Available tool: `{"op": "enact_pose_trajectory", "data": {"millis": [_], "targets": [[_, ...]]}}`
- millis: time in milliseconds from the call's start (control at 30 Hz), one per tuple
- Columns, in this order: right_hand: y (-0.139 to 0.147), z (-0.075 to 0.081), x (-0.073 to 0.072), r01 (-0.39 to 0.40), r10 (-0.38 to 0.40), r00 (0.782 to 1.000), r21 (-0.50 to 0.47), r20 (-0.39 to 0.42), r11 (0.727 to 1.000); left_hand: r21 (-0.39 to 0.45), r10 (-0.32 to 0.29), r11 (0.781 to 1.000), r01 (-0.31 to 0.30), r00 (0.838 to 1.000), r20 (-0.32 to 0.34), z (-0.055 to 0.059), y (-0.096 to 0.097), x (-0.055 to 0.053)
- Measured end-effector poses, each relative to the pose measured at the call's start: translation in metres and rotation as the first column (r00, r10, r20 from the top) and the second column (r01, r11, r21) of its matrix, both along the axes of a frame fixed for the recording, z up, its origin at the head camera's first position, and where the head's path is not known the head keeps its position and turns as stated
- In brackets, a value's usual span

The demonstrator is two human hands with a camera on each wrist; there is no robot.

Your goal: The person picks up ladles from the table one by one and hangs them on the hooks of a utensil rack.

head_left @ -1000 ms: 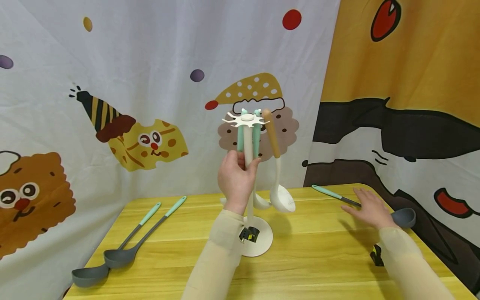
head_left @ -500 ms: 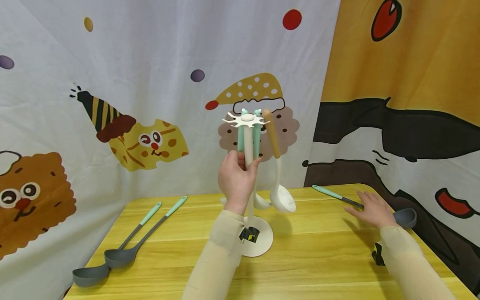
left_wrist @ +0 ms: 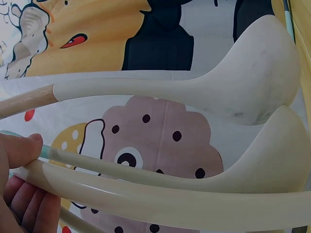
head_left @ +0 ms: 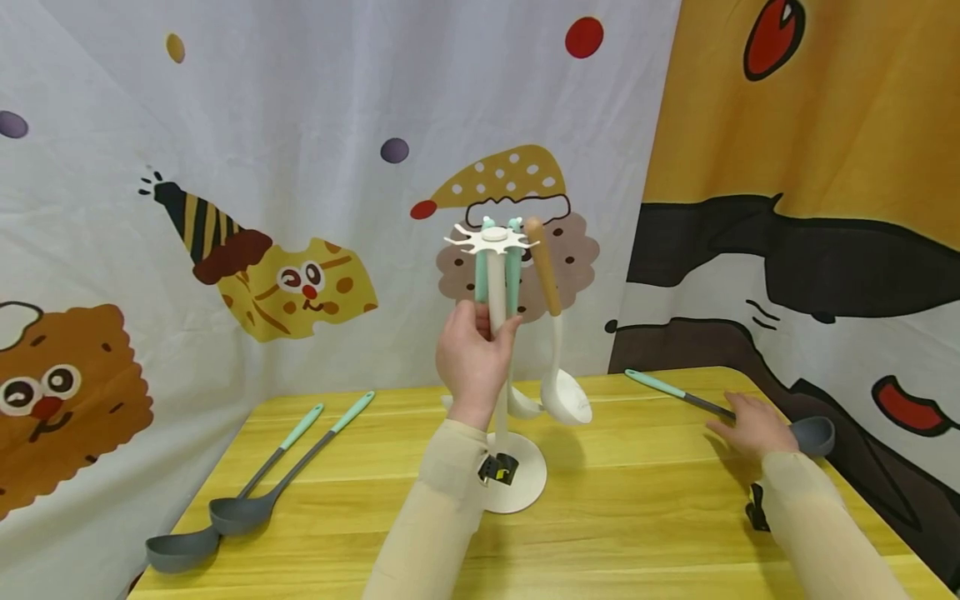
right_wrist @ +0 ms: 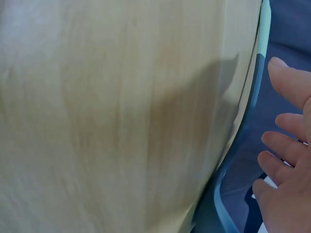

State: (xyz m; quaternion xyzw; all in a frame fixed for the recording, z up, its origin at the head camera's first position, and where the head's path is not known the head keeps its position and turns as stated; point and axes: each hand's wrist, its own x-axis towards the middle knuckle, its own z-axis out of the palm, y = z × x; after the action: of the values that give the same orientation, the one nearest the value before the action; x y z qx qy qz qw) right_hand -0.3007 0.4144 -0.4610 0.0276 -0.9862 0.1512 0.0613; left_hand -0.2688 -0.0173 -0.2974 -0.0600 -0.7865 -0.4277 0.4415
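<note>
My left hand (head_left: 472,358) grips the cream pole (left_wrist: 170,196) of an upright utensil stand, below its hooked top (head_left: 494,239). A white ladle with a wooden handle (head_left: 545,267) hangs at the stand's right side. Two mint handles (head_left: 513,279) hang behind the pole; a pale bowl (left_wrist: 272,160) on one shows in the left wrist view. My right hand (head_left: 757,427) is over the shaft of a grey ladle (head_left: 813,436) with a mint handle, lying at the table's right. In the right wrist view its fingers (right_wrist: 284,145) are spread beside that ladle, pinching nothing.
Two more grey ladles, a nearer one (head_left: 180,552) and a farther one (head_left: 242,515), lie at the table's left with their mint handles pointing away. The stand's round base (head_left: 525,475) rests mid-table. A printed curtain (head_left: 315,100) hangs behind the wooden table (head_left: 637,517).
My right hand has shifted slightly right and lower over the grey ladle, toward its bowl. The left hand and the stand have stayed in place.
</note>
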Motion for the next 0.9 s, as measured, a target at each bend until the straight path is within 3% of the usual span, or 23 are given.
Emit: {"op": "enact_pose_trajectory", "data": {"millis": [333,633,900], "targets": [[0.0071,-0.0051,-0.0061,0.055,-0.055,0.998,0.011,0.039,0.998,-0.008,-0.001,1.0,0.001,1.0,-0.011,-0.0002,-0.0005,0.0005],[0.0041,-0.002,-0.0066,0.049,-0.052,0.993,0.033,0.103,0.998,-0.004,-0.003,1.0,0.003,1.0,-0.005,0.0006,-0.0002,0.0005],[0.0003,-0.0042,-0.0086,0.069,-0.074,0.995,0.067,0.074,0.995,-0.003,-0.005,1.0,0.005,1.0,-0.015,-0.0007,-0.0008,-0.0005]]}}
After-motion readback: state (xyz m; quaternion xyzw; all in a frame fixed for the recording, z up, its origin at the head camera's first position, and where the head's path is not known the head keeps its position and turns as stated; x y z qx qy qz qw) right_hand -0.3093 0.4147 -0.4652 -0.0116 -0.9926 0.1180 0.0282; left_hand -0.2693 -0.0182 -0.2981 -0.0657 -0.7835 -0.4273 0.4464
